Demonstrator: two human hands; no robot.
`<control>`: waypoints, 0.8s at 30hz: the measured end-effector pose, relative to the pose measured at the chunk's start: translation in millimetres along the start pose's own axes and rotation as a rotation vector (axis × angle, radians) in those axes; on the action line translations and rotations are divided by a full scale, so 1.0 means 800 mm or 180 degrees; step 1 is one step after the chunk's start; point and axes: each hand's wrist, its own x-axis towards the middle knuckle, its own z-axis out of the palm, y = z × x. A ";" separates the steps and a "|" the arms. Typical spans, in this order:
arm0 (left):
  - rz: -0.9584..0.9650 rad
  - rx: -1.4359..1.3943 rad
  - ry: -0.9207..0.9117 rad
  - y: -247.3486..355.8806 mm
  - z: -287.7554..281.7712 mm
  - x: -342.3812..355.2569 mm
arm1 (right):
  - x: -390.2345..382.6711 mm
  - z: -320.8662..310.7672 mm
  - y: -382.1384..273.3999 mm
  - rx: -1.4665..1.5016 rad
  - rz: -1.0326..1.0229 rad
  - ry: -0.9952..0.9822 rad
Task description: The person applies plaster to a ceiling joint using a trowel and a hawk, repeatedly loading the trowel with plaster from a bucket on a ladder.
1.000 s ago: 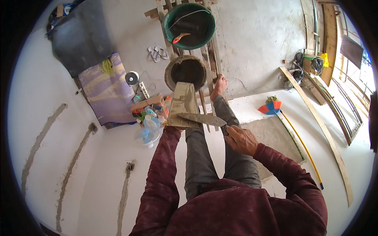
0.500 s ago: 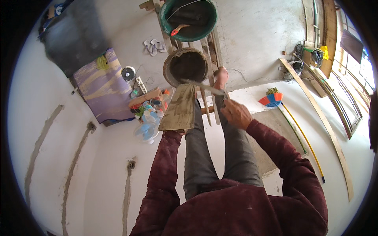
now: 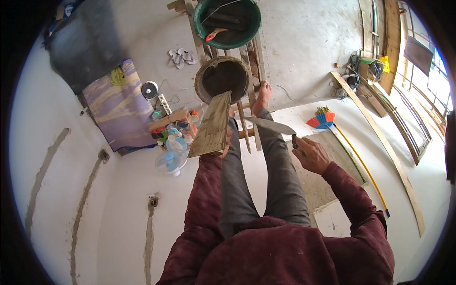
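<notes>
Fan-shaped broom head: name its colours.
The broom head is orange-red at both sides and blue in the middle, as the head view shows.

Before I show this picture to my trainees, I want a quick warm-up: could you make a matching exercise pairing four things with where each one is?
Things:
1. trowel
2. flat board
3. red-handled tool
4. flip-flops

Places:
A. inside the green tub
B. in the right hand
C. on the floor
D. in the left hand

Pairs: 1-B, 2-D, 3-A, 4-C
</notes>
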 end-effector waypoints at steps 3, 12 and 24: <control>0.0064 0.0186 0.0300 0.018 -0.024 -0.017 | 0.000 -0.012 -0.012 0.1447 0.0462 -0.0625; 0.0500 0.0749 0.0678 -0.001 0.006 -0.031 | 0.107 0.035 -0.007 0.5411 0.1929 -0.2728; 0.1533 0.2823 0.0381 0.046 -0.109 0.074 | 0.021 0.018 0.018 0.0419 -0.0024 -0.0453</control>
